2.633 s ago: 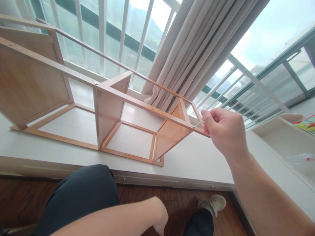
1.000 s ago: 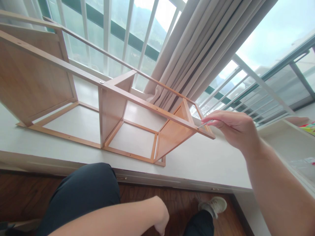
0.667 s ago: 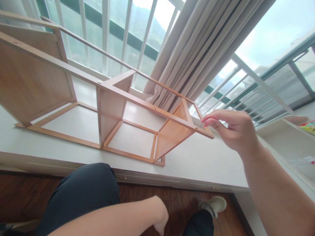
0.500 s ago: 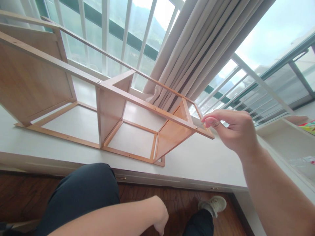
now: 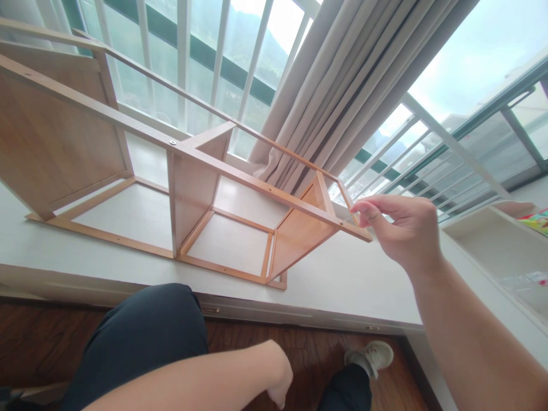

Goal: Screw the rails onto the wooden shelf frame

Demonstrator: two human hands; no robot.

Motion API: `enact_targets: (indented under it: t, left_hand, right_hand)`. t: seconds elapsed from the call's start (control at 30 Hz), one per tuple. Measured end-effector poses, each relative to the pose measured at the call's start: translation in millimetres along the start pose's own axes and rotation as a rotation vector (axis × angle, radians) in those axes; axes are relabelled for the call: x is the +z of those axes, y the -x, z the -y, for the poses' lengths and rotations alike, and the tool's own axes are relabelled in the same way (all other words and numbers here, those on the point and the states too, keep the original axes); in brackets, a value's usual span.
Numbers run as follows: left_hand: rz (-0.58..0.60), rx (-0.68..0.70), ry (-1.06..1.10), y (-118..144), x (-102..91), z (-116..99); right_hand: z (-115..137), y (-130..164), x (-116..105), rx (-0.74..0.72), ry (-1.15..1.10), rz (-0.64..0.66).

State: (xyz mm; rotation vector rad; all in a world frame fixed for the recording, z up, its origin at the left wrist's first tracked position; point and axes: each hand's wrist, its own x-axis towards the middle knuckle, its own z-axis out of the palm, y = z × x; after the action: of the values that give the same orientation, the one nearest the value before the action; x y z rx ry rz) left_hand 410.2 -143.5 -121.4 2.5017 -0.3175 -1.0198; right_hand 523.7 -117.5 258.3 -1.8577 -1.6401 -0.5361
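Observation:
My right hand (image 5: 398,225) is closed in a pinch, thumb against fingers, on a thin silvery hex key (image 5: 350,218). Its tip meets the front rail of a wooden shelf frame (image 5: 240,178) near the rail's right end, at a bolt hole; most of the key is hidden by my fingers. The frame lies on its side, and its shelf panels stand upright between the rails. Lower down, my left hand (image 5: 278,379) hangs bent at the wrist beside my knee, apart from the frame. Its fingers are mostly hidden.
The frame rests on a white window ledge (image 5: 368,285). Behind it are white window bars (image 5: 184,63) and a grey curtain (image 5: 342,68). An open white cabinet (image 5: 492,245) stands at the right. Below are the dark wood floor (image 5: 240,337) and my shoe (image 5: 379,355).
My right hand and forearm have shifted slightly left and turned a little, with the key's tip still at the same spot on the rail. The frame and left hand look nearly unchanged.

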Motion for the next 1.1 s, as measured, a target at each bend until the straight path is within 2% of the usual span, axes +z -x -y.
enact_targets:
  t: [0.17, 0.37, 0.67, 0.73, 0.9, 1.1]
  left_hand:
    - [0.003, -0.003, -0.019, -1, 1.1, 0]
    - [0.033, 0.008, -0.044, 6, -2.6, -3]
    - [0.111, 0.018, -0.090, 10, -10.5, -6]
    - [0.082, 0.018, -0.068, 8, -7.9, -5]
    - [0.032, 0.002, -0.032, 3, -0.8, -3]
    - [0.051, -0.013, -0.032, 2, -1.9, -3]
  right_hand:
    - [-1, 6, 8, 0.148, 0.005, -0.022]
    - [-2, 7, 8, 0.103, 0.066, 0.006]
    - [1, -2, 1, 0.196, -0.014, 0.119]
    - [6, -1, 3, 0.206, 0.018, 0.096]
    - [16, -1, 15, 0.201, 0.166, -0.058]
    - [22, -2, 18, 0.223, 0.354, -0.072]
